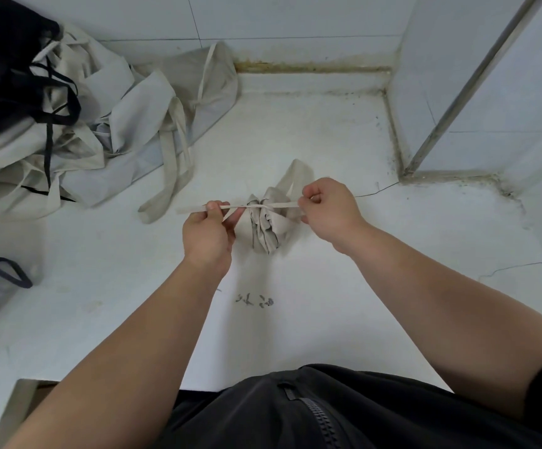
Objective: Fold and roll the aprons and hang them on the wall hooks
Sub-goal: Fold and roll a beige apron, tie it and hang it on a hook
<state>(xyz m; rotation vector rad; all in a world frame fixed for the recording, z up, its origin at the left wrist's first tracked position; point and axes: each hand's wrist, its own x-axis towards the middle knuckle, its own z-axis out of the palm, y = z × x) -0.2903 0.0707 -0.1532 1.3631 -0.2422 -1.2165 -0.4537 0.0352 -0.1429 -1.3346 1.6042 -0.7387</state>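
Head view: on the white counter (pixel 328 131), with the heap of loose aprons (pixel 78 137) at far left, the rolled beige apron (pixel 268 228) sits between my left hand (pixel 206 236) and right hand (pixel 331 210), each pinching an end of its tie (pixel 282 205). I should pull both ends evenly, knot centred, so the roll cannot loosen. Count: one roll, two hands, two tie ends; the heap mixes beige and black aprons, number unclear
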